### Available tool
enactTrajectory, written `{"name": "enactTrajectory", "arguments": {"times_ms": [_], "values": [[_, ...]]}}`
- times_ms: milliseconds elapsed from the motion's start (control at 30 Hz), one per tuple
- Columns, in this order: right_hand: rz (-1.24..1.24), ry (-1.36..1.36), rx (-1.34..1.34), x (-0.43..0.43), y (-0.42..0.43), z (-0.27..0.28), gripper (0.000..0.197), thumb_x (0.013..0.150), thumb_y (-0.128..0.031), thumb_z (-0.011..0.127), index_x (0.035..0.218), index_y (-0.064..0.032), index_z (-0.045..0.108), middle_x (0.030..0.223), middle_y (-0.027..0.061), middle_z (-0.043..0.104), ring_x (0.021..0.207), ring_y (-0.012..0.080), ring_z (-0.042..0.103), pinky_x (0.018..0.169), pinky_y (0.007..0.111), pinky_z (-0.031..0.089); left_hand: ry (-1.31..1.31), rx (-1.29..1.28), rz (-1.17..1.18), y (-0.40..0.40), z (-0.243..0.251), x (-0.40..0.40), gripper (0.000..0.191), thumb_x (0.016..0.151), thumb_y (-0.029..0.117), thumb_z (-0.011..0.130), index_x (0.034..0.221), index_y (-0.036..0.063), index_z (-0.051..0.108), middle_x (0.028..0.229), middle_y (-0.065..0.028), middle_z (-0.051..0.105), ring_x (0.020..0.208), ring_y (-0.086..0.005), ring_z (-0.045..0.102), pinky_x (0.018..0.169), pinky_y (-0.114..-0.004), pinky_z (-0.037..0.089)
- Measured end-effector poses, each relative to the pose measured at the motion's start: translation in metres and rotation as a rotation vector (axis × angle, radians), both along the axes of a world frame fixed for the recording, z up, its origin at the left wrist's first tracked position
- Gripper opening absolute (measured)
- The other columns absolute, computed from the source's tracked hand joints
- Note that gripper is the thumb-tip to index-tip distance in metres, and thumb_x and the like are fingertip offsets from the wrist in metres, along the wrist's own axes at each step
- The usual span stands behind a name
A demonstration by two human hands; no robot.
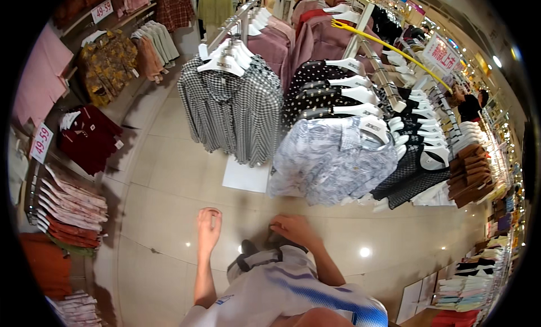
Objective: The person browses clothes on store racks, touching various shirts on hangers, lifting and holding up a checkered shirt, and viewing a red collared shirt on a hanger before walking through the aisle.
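Both my arms are bent in front of my body, over the tiled floor. My left hand (209, 222) is raised with its fingers loosely curled, and nothing shows in it. To its right, my right hand (291, 230) is bent downward in front of my shorts; it is slightly blurred, and no object can be made out in it. Nearest ahead hang a black-and-white checked shirt (236, 111) and a pale blue-grey patterned blouse (334, 162) on white hangers. Neither hand touches them. Black polka-dot garments (304, 86) hang behind the blouse.
Wall rails at left carry a dark red top (88, 137) and pink and rust garments (76, 213). A yellow pole (393, 47) slants across the upper right, near a person in black (471, 105). A white board (247, 175) lies below the checked shirt.
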State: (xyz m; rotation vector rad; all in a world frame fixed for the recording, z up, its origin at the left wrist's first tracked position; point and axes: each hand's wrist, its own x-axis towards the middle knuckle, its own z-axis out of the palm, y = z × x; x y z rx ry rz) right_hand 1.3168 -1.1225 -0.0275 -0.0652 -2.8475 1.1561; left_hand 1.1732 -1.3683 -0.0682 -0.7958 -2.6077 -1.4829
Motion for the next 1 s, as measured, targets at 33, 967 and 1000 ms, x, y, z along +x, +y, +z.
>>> {"name": "enactTrajectory", "arguments": {"times_ms": [33, 967, 1000], "values": [[-0.016, -0.021, 0.018, -0.005, 0.001, 0.007, 0.013, 0.085, -0.022, 0.063, 0.092, -0.0114, 0.064, 0.083, 0.0069, 0.065, 0.073, 0.0264, 0.063, 0.064, 0.038, 0.049, 0.009, -0.015, 0.008, -0.001, 0.005, -0.002, 0.006, 0.084, 0.005, 0.06, 0.082, 0.0014, 0.055, 0.092, -0.0108, 0.06, 0.094, -0.0297, 0.054, 0.086, -0.039, 0.04], [0.013, 0.346, 0.103, -0.213, 0.072, 0.072, 0.009, 0.082, -0.017, 0.065, 0.083, -0.0082, 0.063, 0.079, 0.003, 0.062, 0.064, 0.0236, 0.062, 0.055, 0.035, 0.048, 0.134, 0.044, -0.043, 0.049, 0.044, -0.191, 0.005, 0.084, 0.004, 0.061, 0.082, 0.0013, 0.057, 0.09, -0.0097, 0.063, 0.09, -0.0284, 0.058, 0.083, -0.039, 0.043], [-0.042, 0.38, 0.07, -0.221, 0.07, 0.076, 0.007, 0.081, -0.013, 0.066, 0.084, -0.0074, 0.064, 0.078, 0.0036, 0.062, 0.063, 0.0233, 0.062, 0.053, 0.034, 0.048, 0.155, 0.056, -0.046, 0.05, 0.046, -0.202, 0.005, 0.084, 0.004, 0.061, 0.082, 0.001, 0.057, 0.09, -0.0097, 0.063, 0.09, -0.0281, 0.058, 0.083, -0.038, 0.043]]}}
